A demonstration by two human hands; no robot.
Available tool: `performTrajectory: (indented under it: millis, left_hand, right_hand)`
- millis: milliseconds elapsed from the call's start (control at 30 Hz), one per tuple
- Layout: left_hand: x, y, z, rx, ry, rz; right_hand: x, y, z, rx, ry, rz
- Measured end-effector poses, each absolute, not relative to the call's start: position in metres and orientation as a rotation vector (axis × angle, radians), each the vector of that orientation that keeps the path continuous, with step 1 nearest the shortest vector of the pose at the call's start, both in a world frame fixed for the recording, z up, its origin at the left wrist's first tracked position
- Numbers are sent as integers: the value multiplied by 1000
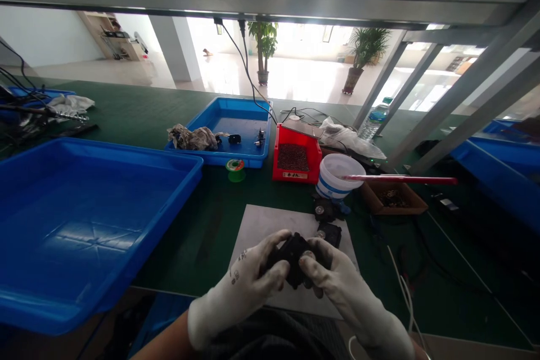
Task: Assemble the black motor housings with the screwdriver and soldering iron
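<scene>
Both hands wear white gloves and hold one black moulded part (pixel 296 253) between them, above a pale sheet (pixel 253 236) on the green bench. My left hand (pixel 257 275) grips the part's left side, thumb across its face. On its right side my right hand (pixel 333 270) is closed, thumb pressing near a small round metal piece. Just beyond my right hand, a similar black part with a round metal disc (pixel 331 233) lies on the sheet. Another such part (pixel 324 211) sits behind it, at the sheet's far edge. My fingers hide much of the held part.
A large blue tray (pixel 181 180) stands at left, a smaller blue tray (pixel 240 124) behind. A red bin (pixel 277 166) of small brown pieces, a white tub (pixel 337 180) with a red stick across it, a cardboard box (pixel 411 209) and a solder-like green spool (pixel 236 171) stand ahead.
</scene>
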State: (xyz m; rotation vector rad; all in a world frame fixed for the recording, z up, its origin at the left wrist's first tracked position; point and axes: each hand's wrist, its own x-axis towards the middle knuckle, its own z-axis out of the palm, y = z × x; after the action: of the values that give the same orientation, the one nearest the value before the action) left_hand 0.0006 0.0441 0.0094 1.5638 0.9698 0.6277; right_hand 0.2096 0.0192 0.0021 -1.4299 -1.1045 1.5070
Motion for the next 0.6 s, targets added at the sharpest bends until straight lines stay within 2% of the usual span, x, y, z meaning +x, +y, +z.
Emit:
performTrajectory:
  millis: [367,600]
  left_hand:
    - [-4,42,13,1793,898,643]
    - [-2,42,4,1748,954,618]
  right_hand:
    - [220,7,24,-1229,-1395,1581]
    - [208,3,4,-1300,-1257,1521]
